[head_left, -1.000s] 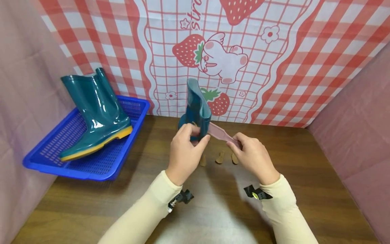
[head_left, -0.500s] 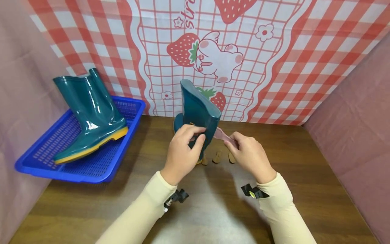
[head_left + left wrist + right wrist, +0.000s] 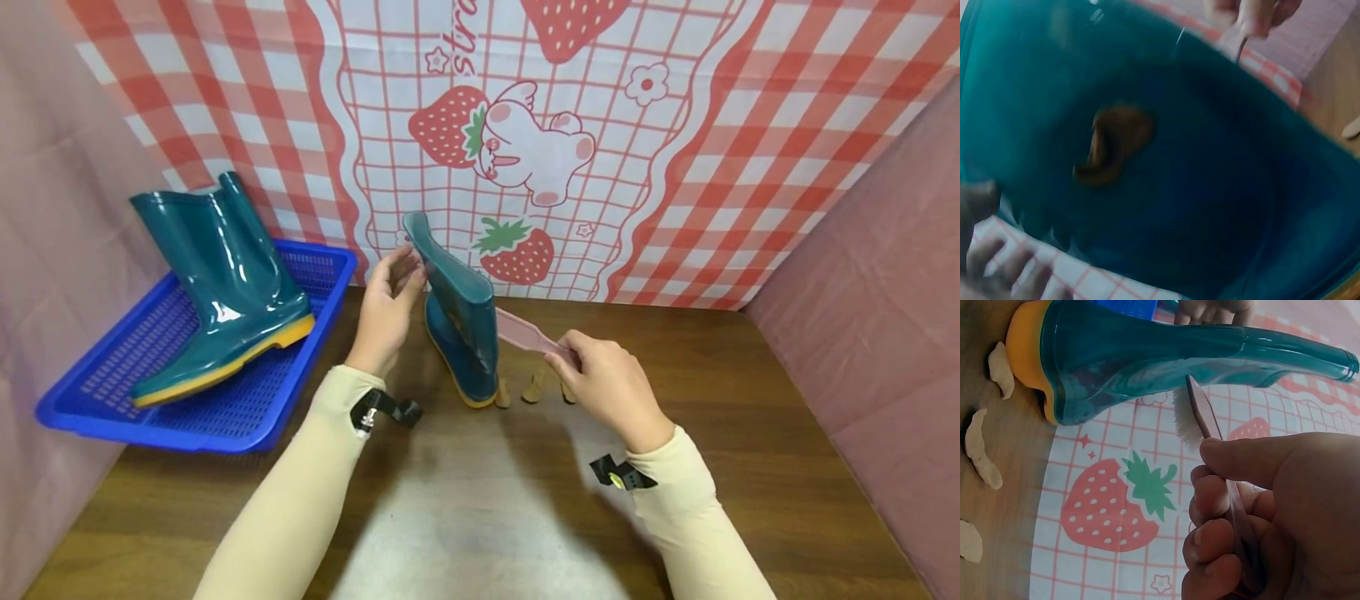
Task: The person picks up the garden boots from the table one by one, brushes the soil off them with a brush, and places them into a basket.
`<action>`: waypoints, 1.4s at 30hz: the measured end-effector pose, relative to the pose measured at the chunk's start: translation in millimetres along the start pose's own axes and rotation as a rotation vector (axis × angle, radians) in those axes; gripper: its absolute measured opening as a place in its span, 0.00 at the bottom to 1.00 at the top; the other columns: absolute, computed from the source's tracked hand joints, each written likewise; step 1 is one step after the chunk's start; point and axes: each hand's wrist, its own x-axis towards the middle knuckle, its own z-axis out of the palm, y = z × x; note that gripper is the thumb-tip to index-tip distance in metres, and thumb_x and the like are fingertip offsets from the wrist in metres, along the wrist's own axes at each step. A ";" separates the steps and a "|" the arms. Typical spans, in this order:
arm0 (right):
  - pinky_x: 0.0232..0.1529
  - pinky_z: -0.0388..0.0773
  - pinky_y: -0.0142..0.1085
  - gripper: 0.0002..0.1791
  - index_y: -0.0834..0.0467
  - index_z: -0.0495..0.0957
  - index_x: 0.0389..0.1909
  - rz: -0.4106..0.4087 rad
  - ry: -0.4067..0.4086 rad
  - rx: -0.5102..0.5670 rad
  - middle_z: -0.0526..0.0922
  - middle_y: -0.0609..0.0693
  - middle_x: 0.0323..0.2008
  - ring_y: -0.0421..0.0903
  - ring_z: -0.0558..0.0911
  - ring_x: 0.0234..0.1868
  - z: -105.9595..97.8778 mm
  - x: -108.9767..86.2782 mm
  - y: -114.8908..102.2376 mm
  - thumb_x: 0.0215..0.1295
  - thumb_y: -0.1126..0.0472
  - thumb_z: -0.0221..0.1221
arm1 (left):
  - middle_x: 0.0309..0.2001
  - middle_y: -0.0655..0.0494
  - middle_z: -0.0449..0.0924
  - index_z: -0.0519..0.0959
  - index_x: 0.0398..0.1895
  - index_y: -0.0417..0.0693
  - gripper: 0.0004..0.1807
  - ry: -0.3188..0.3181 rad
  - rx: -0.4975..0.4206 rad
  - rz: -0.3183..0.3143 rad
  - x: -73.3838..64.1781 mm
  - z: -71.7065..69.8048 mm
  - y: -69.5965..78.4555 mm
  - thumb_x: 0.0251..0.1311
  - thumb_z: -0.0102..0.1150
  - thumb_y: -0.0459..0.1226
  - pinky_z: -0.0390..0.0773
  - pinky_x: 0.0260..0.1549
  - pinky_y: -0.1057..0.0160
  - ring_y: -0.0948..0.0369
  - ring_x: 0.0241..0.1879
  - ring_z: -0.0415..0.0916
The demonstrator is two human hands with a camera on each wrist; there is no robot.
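Note:
A teal rubber boot (image 3: 480, 329) with a yellow sole stands on the table, its shaft seen nearly edge-on. On its left side a curled brown patch (image 3: 1116, 144) shows in the left wrist view. My left hand (image 3: 384, 310) is beside the upper shaft, fingers loosely bent and fingertips right at the boot's surface. My right hand (image 3: 611, 379) grips a pink scrub brush (image 3: 525, 332) by its handle. In the right wrist view the white bristles (image 3: 1186, 420) face the boot, with the brush tip overlapping its shaft.
A second teal boot (image 3: 232, 283) leans in a blue plastic basket (image 3: 262, 433) at the left. Several small brown pieces (image 3: 533, 388) lie on the wooden table (image 3: 495, 508) right of the standing boot. A checked strawberry cloth (image 3: 690, 225) hangs behind.
My left hand has let go of the boot's near side and moved left to the other side of its shaft. The boot has turned and shifted slightly left. My right hand keeps hold of the brush.

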 end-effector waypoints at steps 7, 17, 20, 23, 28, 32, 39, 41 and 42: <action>0.20 0.64 0.38 0.09 0.55 0.83 0.37 0.007 0.002 -0.004 0.74 0.43 0.18 0.42 0.69 0.18 -1.0 0.5 1.7 0.70 0.53 0.67 | 0.67 0.42 0.73 0.67 0.75 0.38 0.27 -0.153 0.076 -0.034 20.1 -3.5 -5.8 0.77 0.55 0.36 0.73 0.66 0.58 0.55 0.64 0.74; 0.22 0.65 0.38 0.09 0.56 0.83 0.38 0.019 0.022 -0.007 0.75 0.44 0.20 0.43 0.70 0.20 -2.1 -0.4 7.3 0.69 0.54 0.67 | 0.39 0.55 0.84 0.83 0.49 0.33 0.15 -0.003 0.072 0.003 18.7 -6.3 2.8 0.69 0.66 0.37 0.88 0.36 0.60 0.63 0.35 0.84; 0.23 0.65 0.39 0.09 0.56 0.82 0.37 0.021 0.027 -0.008 0.74 0.44 0.19 0.43 0.71 0.20 -2.3 -0.6 9.7 0.70 0.54 0.67 | 0.34 0.55 0.82 0.84 0.45 0.37 0.15 0.022 0.109 -0.003 12.5 -10.5 10.6 0.67 0.69 0.41 0.88 0.31 0.60 0.63 0.29 0.81; 0.23 0.65 0.39 0.09 0.56 0.81 0.36 0.033 0.033 0.005 0.73 0.44 0.19 0.43 0.71 0.21 -2.9 0.2 10.8 0.71 0.54 0.66 | 0.31 0.57 0.81 0.84 0.41 0.40 0.13 0.085 0.114 0.021 7.0 -15.9 17.9 0.67 0.70 0.42 0.86 0.26 0.62 0.64 0.23 0.78; 0.22 0.64 0.39 0.09 0.58 0.81 0.38 0.075 0.097 0.041 0.73 0.46 0.20 0.44 0.70 0.20 -6.7 1.9 13.9 0.72 0.56 0.65 | 0.32 0.58 0.82 0.84 0.41 0.36 0.14 0.158 0.144 0.125 -2.4 -20.2 26.9 0.66 0.70 0.41 0.84 0.22 0.63 0.66 0.19 0.78; 0.21 0.63 0.39 0.09 0.60 0.82 0.37 0.130 0.211 0.032 0.73 0.49 0.19 0.46 0.69 0.20 -10.0 1.5 18.4 0.72 0.57 0.64 | 0.31 0.60 0.81 0.85 0.40 0.34 0.14 0.203 0.166 0.229 -7.7 -16.8 26.3 0.65 0.72 0.39 0.83 0.20 0.64 0.65 0.18 0.75; 0.22 0.64 0.39 0.08 0.59 0.82 0.35 0.137 0.322 0.097 0.72 0.48 0.18 0.47 0.69 0.20 -9.9 2.0 19.4 0.71 0.58 0.64 | 0.30 0.56 0.80 0.85 0.37 0.34 0.14 0.300 0.206 0.303 -13.2 -4.5 15.5 0.63 0.73 0.40 0.76 0.21 0.72 0.67 0.20 0.75; 0.21 0.63 0.38 0.08 0.58 0.81 0.33 0.117 0.336 0.119 0.70 0.47 0.17 0.46 0.68 0.20 -8.0 2.6 17.7 0.70 0.58 0.64 | 0.31 0.52 0.81 0.84 0.38 0.33 0.14 0.299 0.227 0.286 -14.2 -5.2 13.6 0.63 0.73 0.39 0.77 0.25 0.72 0.67 0.23 0.77; 0.21 0.62 0.38 0.08 0.58 0.81 0.33 0.106 0.342 0.127 0.69 0.47 0.17 0.46 0.67 0.19 -6.9 2.8 16.6 0.69 0.58 0.65 | 0.33 0.49 0.82 0.83 0.38 0.33 0.14 0.293 0.248 0.278 -14.1 -6.5 12.7 0.64 0.72 0.38 0.78 0.29 0.72 0.67 0.26 0.78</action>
